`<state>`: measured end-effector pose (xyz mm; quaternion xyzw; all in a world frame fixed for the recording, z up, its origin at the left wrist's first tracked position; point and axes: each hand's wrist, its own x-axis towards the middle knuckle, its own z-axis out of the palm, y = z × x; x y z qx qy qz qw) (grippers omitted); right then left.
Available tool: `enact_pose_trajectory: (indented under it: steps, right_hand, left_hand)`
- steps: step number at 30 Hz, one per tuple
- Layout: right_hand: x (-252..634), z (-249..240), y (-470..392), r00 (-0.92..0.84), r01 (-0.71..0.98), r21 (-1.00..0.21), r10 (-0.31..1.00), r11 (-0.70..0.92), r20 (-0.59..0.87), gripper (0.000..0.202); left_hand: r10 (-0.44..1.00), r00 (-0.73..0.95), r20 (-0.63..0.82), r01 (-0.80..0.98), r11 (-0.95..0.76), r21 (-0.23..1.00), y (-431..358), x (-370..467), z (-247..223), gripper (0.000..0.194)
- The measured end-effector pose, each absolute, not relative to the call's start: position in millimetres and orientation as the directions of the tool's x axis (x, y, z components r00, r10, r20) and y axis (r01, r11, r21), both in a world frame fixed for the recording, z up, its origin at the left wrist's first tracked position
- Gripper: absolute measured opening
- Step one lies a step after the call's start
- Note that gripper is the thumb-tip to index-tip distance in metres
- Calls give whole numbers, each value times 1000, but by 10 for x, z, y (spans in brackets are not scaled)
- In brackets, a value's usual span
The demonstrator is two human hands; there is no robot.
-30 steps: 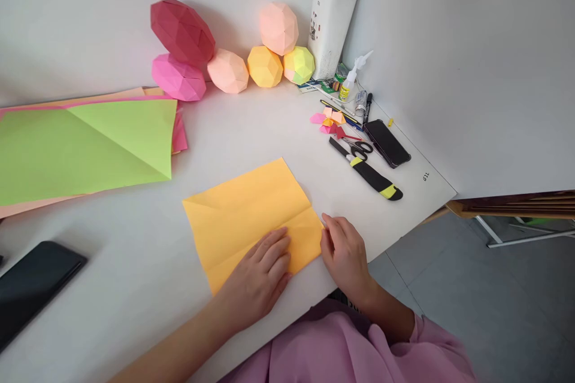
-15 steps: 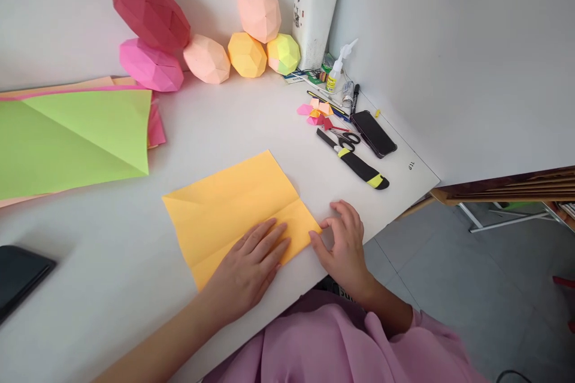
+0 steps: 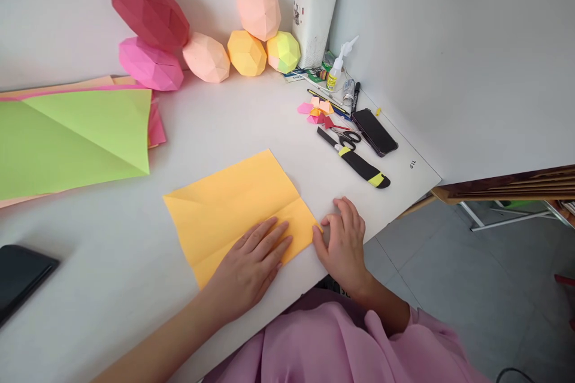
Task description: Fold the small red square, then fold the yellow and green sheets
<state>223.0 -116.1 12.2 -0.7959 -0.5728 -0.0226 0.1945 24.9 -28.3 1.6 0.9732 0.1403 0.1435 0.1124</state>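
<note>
My left hand lies flat, fingers spread, pressing the orange paper onto the white surface; my right hand, loosely open, touches its right corner

A paper-craft desk in a white corner: coloured sheets, folded paper balls, glue bottle, scissors.

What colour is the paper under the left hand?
Orange-yellow paper, clearest in the head view.
</note>
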Motion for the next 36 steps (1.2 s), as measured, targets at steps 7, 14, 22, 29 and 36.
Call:
enact_pose_trajectory:
  steps: [7, 14, 22, 29, 36]
  right_hand:
    - [2254, 115, -1176, 313, 934, -258, 917, -249, 249, 20]
    - [2289, 113, -1201, 271, 946, -248, 930, -210, 246, 33]
    - [2404, 69, -1249, 291, 910, -376, 915, -175, 279, 34]
    - [2206, 111, -1081, 257, 934, -318, 927, -165, 273, 51]
    - [2287, 84, -1097, 194, 974, -149, 967, -169, 167, 60]
  left_hand:
    - [316, 919, 235, 252, -930, 268, -285, 245, 16, 38]
    - [306, 924, 228, 253, -938, 236, -281, 250, 12, 37]
    - [303, 926, 225, 253, -941, 225, -281, 251, 14, 37]
    - [308, 922, 234, 255, -939, 229, -280, 246, 2, 39]
    - [314, 919, 238, 257, -936, 240, -290, 251, -4, 39]
